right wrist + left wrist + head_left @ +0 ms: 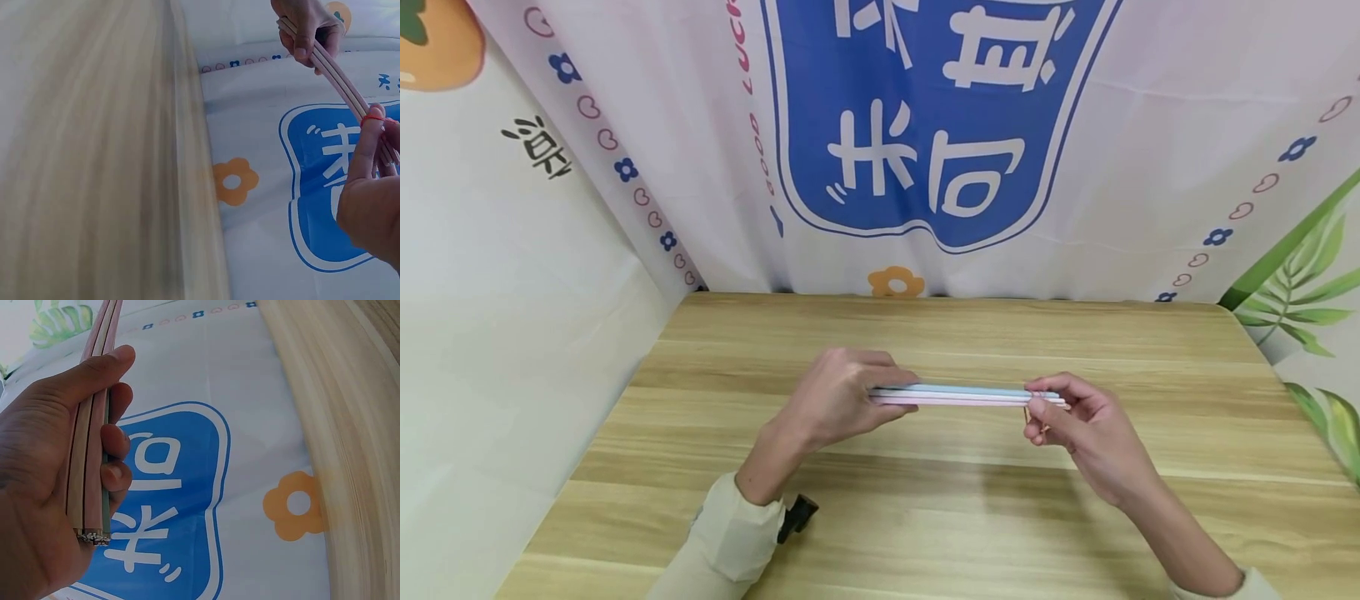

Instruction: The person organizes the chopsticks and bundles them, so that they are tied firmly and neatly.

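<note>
A bundle of long, thin pastel sticks in blue, white and pink is held level above the table. My left hand grips one end, thumb on one side and fingers curled round the other. In the left wrist view the bundle's sticks lie side by side, their cut ends showing below the palm. At the opposite end my right hand pinches the bundle between thumb and fingers. A thin red-orange elastic band stretches over the right fingers beside the sticks; part of its loop is hidden.
Beneath both hands is a wood-grain table. A printed cloth with a blue sign hangs along its far edge, and a pale wall covering stands at the left. A small black device sits at the left cuff.
</note>
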Demonstrator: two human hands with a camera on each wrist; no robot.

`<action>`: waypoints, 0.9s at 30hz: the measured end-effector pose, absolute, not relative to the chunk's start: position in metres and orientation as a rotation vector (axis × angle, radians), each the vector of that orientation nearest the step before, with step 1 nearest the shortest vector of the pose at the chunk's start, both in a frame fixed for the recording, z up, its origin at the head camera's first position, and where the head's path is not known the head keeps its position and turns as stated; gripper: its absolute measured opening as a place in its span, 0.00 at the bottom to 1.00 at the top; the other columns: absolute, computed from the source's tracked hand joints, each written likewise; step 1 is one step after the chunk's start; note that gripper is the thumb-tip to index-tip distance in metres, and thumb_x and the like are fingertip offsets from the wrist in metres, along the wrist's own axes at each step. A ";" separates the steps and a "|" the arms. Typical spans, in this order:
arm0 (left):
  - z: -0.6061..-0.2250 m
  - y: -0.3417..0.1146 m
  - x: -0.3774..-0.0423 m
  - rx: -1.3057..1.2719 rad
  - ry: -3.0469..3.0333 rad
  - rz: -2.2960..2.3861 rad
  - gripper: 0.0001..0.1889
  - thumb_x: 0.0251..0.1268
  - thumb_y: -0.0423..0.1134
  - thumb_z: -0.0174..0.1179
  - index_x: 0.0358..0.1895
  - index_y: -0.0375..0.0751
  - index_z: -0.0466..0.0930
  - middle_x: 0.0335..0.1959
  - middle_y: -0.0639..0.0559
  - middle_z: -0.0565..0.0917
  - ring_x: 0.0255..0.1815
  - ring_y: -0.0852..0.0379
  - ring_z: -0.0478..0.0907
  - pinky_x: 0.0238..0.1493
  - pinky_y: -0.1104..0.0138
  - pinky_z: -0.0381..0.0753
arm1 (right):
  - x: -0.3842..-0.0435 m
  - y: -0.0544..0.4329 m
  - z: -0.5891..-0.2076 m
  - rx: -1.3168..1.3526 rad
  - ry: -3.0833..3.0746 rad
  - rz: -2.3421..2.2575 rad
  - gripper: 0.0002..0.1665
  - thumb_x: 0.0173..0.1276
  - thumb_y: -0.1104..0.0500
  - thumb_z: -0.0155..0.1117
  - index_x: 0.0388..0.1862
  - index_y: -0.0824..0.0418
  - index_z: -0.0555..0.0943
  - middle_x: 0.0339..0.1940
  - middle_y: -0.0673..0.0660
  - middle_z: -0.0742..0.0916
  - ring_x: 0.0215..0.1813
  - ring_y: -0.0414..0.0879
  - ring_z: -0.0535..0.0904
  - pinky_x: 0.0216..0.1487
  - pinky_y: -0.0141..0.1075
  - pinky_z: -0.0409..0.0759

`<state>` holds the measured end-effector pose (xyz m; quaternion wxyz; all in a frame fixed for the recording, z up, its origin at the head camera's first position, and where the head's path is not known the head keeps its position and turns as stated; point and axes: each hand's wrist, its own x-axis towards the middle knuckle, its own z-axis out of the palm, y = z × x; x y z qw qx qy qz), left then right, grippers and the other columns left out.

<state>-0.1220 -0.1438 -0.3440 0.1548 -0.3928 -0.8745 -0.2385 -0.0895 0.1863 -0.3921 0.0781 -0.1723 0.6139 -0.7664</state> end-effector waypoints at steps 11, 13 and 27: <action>-0.343 -0.142 -0.122 -1.088 -2.535 -0.674 0.15 0.55 0.42 0.84 0.47 0.50 0.96 0.36 0.55 0.94 0.26 0.67 0.82 0.27 0.79 0.73 | -0.092 0.190 -0.377 -0.566 2.211 -2.088 0.08 0.76 0.71 0.66 0.51 0.70 0.84 0.36 0.53 0.91 0.35 0.46 0.92 0.43 0.42 0.91; -0.344 -0.142 -0.122 -1.090 -2.548 -0.709 0.15 0.56 0.41 0.83 0.47 0.49 0.96 0.36 0.55 0.94 0.26 0.68 0.82 0.27 0.78 0.74 | -0.092 0.190 -0.376 -0.614 2.288 -2.048 0.08 0.75 0.72 0.67 0.51 0.70 0.84 0.35 0.53 0.92 0.35 0.46 0.92 0.43 0.42 0.91; -0.343 -0.148 -0.127 -1.076 -2.547 -0.892 0.14 0.55 0.38 0.84 0.46 0.44 0.95 0.35 0.53 0.94 0.25 0.69 0.78 0.24 0.76 0.75 | -0.107 0.187 -0.372 -1.321 2.233 -2.279 0.24 0.52 0.93 0.65 0.47 0.78 0.85 0.51 0.60 0.88 0.55 0.46 0.88 0.54 0.32 0.88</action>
